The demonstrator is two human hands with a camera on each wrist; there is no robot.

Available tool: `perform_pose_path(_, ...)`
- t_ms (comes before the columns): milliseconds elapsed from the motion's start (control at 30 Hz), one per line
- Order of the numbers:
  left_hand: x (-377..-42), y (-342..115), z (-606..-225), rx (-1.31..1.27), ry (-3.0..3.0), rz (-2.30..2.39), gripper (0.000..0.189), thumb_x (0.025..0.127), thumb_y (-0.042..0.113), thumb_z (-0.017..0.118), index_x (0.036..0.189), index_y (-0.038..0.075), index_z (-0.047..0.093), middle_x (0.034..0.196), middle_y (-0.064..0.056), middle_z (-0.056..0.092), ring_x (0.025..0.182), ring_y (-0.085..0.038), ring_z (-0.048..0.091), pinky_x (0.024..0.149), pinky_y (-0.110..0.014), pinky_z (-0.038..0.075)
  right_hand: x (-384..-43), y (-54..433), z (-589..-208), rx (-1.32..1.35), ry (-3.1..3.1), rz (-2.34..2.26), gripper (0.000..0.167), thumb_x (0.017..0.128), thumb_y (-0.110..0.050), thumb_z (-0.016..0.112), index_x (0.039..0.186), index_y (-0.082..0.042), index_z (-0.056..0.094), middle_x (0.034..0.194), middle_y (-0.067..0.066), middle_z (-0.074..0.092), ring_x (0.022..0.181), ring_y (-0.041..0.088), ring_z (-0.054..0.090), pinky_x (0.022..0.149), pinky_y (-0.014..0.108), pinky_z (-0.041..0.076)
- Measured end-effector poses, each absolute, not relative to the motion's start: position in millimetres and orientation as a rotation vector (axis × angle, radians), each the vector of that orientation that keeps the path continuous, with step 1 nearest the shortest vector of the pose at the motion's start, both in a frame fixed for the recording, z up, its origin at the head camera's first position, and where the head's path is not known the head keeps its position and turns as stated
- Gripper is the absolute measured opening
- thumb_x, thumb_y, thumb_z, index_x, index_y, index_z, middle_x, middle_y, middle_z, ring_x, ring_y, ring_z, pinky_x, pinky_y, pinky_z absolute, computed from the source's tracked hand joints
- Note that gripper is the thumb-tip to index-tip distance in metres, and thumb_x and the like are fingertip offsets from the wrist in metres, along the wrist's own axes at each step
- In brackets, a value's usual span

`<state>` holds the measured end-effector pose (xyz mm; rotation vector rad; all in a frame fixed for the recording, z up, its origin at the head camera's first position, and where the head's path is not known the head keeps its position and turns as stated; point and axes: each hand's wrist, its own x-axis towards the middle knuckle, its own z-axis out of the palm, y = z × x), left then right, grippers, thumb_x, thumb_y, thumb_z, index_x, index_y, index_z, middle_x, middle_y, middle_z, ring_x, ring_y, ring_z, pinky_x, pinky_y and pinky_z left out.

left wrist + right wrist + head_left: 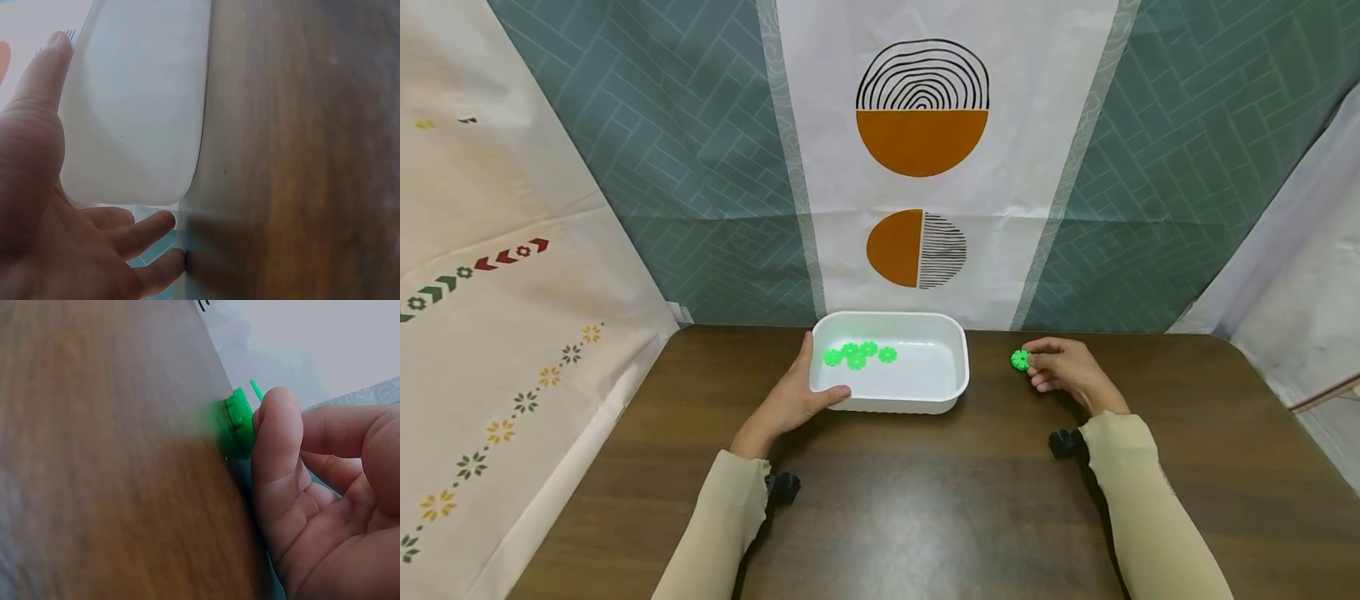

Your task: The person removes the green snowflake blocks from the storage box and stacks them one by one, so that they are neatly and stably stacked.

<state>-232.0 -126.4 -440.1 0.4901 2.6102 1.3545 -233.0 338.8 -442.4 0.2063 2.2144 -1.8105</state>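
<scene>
A white plastic tray (925,403) sits at the back of the table, with several green flower-shaped discs (887,355) lying in its left half. My left hand (793,396) holds the tray's near left corner, thumb along the front rim and fingers by the left end. In the left wrist view, the thumb (40,81) lies against the tray's wall (144,112). Right of the tray, my right hand (1066,367) pinches at a small green notched stack (1019,360). The right wrist view shows a thin green disc (256,390) tilted off that stack (237,428), partly behind the fingertips.
Brown wooden table (910,500) reaches toward me between both forearms. A patterned cloth (917,192) hangs just behind the table's back edge, and pale cloth (512,333) hangs along the left. Dark wrist mounts (784,488) sit under both sleeves.
</scene>
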Motion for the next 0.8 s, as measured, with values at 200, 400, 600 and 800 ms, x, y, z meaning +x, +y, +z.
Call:
perform_pose_path(200, -232.4, -125.8, -439.0, 0.478, 2.603, 1.352, 0.125, 0.085, 0.045, 0.081, 0.161, 0.013, -0.013, 0.166, -0.015, 0.009, 0.134, -0.036, 0.036, 0.110, -0.056, 0.029, -234.8, 337.0, -442.7, 0.216, 2.225, -1.796, 0.042, 0.102, -0.005, 0.057, 0.139, 0.011, 0.049, 0.081, 0.008, 0.065, 0.064, 0.013, 0.065, 0.064, 0.030, 0.057)
perform_pose_path(400, -232.6, -125.8, -439.3, 0.476, 2.585, 1.377, 0.125, 0.084, 0.042, 0.082, 0.162, 0.016, -0.012, 0.166, -0.012, 0.011, 0.132, -0.034, 0.038, 0.110, -0.054, 0.031, -234.5, 336.6, -441.6, 0.213, 2.227, -1.790, 0.043, 0.102, -0.006, 0.058, 0.140, 0.012, 0.048, 0.081, 0.007, 0.065, 0.064, 0.013, 0.065, 0.064, 0.030, 0.057)
perform_pose_path(600, -232.7, -126.4, -440.1, 0.474, 2.574, 1.386, 0.126, 0.084, 0.044, 0.082, 0.161, 0.017, -0.014, 0.167, -0.012, 0.007, 0.135, -0.034, 0.037, 0.111, -0.054, 0.029, -234.6, 334.4, -440.5, 0.234, 2.232, -1.777, 0.043, 0.102, -0.006, 0.057, 0.141, 0.011, 0.048, 0.080, 0.007, 0.064, 0.063, 0.014, 0.065, 0.063, 0.030, 0.057)
perform_pose_path(800, -232.6, -126.4, -440.2, 0.441, 2.574, 1.374, 0.126, 0.084, 0.046, 0.081, 0.161, 0.017, -0.014, 0.167, -0.011, 0.004, 0.137, -0.034, 0.035, 0.112, -0.054, 0.028, -235.2, 332.7, -438.6, 0.257, 2.220, -1.770, 0.043, 0.103, -0.006, 0.056, 0.141, 0.011, 0.047, 0.079, 0.007, 0.064, 0.063, 0.014, 0.065, 0.062, 0.030, 0.057)
